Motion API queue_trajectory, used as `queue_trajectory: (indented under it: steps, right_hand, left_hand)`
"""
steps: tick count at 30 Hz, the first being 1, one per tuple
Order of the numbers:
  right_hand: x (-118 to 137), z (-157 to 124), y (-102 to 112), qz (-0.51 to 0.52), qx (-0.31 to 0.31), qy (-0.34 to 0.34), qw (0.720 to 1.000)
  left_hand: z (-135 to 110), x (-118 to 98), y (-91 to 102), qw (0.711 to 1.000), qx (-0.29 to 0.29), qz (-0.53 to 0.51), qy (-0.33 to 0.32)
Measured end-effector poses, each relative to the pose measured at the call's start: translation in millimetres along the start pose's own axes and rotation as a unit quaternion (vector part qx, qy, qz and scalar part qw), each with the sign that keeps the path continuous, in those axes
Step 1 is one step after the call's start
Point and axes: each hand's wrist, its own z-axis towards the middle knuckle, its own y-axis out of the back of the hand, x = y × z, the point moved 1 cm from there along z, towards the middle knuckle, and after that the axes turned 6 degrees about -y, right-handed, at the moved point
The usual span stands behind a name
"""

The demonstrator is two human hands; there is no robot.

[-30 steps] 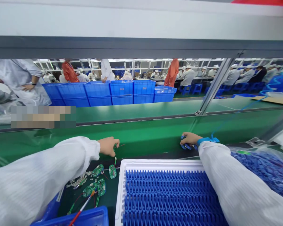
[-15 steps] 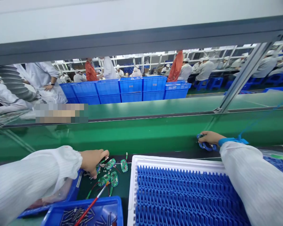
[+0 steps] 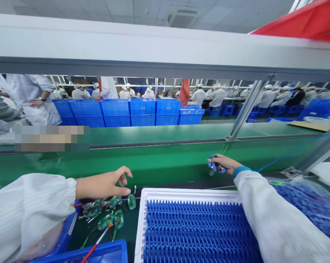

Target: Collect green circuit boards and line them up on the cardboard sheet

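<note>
My left hand hovers just above several green circuit boards with wires, its thumb and fingers apart and nothing visible in them. The nearest board lies right below the fingertips. Farther right, my right hand is closed around a blue plastic part over the green conveyor belt. A blue strap circles that wrist. Below this hand sits a white tray filled with rows of ribbed blue pieces.
A red-handled brush leans over a blue bin at the bottom. A clear bag of blue parts lies at the right. Beyond the belt stand stacked blue crates and several co-workers in white.
My left hand has lifted off the boards and its fingers have spread. My right hand has shifted slightly left, still holding the blue part. The view has tilted back level.
</note>
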Motion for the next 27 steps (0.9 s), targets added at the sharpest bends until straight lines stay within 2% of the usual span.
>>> queue_trajectory:
  steps: [3,5,8,11,15,18,20,22,24,25,27]
  right_hand:
    - [33.4,-21.9,-12.2,0.023,0.050,0.048,0.997]
    - [62.6,-45.8,-27.4,0.027,0.095,0.097,0.990]
    - [110.5,-100.4,-63.2,0.013,0.177,0.173,0.969]
    - [150.5,-174.0,-111.5,-0.016,0.271,0.239,0.932]
    - [174.2,-275.8,-179.4,-0.069,0.395,0.314,0.861]
    - [170.9,-336.6,-226.9,-0.138,0.403,0.395,0.814]
    - [162.0,-369.4,-258.2,-0.156,0.388,0.456,0.786]
    - [149.4,-398.2,-289.3,-0.152,0.394,0.509,0.750]
    - [135.2,-423.1,-319.3,-0.164,0.411,0.538,0.717]
    - [128.7,-433.8,-333.5,-0.180,0.414,0.545,0.707]
    - [118.9,-451.8,-359.8,-0.234,0.409,0.549,0.691]
  left_hand:
    - [1.1,-24.9,-2.9,0.985,-0.017,-0.173,-0.020]
    - [-0.5,-47.0,-5.7,0.948,-0.051,-0.315,-0.017]
    - [-9.1,-83.9,-12.5,0.851,-0.110,-0.513,-0.007]
    - [-29.4,-116.2,-25.4,0.740,-0.151,-0.656,0.007]
    - [-78.2,-138.5,-51.5,0.604,-0.219,-0.766,-0.033]
    - [-128.0,-135.1,-73.9,0.476,-0.276,-0.832,-0.076]
    - [-164.3,-124.3,-89.4,0.407,-0.299,-0.858,-0.091]
    - [-199.8,-108.2,-106.2,0.375,-0.287,-0.876,-0.096]
    - [-232.2,-86.8,-125.3,0.362,-0.276,-0.885,-0.097]
    - [-247.0,-73.8,-135.6,0.360,-0.296,-0.879,-0.098]
    - [-273.8,-44.2,-157.2,0.360,-0.399,-0.837,-0.102]
